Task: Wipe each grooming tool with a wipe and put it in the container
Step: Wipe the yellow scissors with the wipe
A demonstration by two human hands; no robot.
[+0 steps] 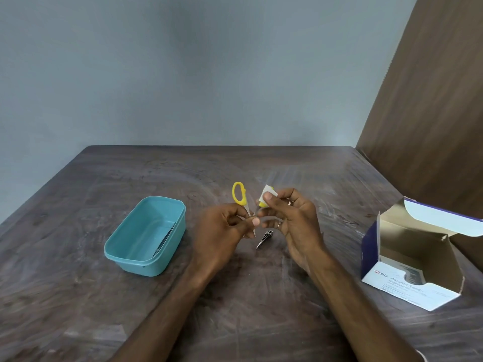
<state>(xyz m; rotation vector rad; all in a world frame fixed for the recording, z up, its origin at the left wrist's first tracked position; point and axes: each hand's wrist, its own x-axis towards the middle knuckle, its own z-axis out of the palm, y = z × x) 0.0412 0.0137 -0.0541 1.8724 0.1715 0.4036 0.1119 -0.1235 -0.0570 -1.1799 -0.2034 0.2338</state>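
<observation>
Small scissors with yellow handles (239, 193) are held above the table, handles up and spread apart. My left hand (222, 231) pinches the blades near the pivot. My right hand (292, 220) presses a white wipe (267, 193) with thumb and fingers against the second yellow handle, which is mostly hidden. A teal plastic container (117, 250) stands to the left with a thin metal tool (164, 240) lying inside. A small dark metal grooming tool (265, 238) lies on the table between my hands.
An open box of alcohol swabs (415, 259) stands at the right, its lid flap raised. The brown wooden table (78, 309) ends at a grey wall behind. A brown panel rises at the far right.
</observation>
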